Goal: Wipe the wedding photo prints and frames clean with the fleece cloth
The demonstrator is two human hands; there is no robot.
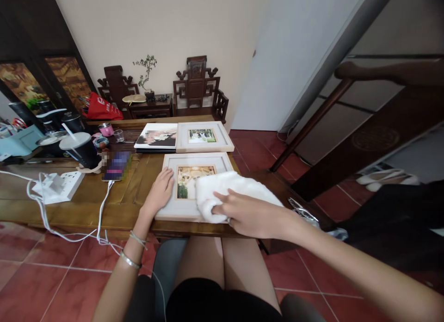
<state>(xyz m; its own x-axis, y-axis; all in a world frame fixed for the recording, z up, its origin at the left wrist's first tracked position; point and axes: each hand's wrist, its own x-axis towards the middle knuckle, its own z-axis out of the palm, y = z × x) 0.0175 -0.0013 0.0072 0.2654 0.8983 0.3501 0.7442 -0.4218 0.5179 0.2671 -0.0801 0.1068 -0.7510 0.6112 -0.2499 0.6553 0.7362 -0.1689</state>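
A framed photo (pixel 166 207) with a pale wooden frame lies flat near the table's front edge. My left hand (pixel 160 188) rests on the frame's left side, fingers laid over its border and holding nothing. Bunched in my right hand (pixel 244 213) is a fluffy white cloth (pixel 239 188), with the fingers curled into it. The cloth lies over the lower right of the frame and covers part of the picture. Just behind are a second framed photo (pixel 202 135) and a stack of photo prints or panels (pixel 157 137), side by side.
Left on the wooden table (pixel 138 192) are a phone (pixel 117 165) on a charging cable, a power strip (pixel 65 188), a lidded cup with a straw (pixel 81 148), a small glass (pixel 119 135) and a pink mug (pixel 106 129). A wooden chair (pixel 322 141) stands at right.
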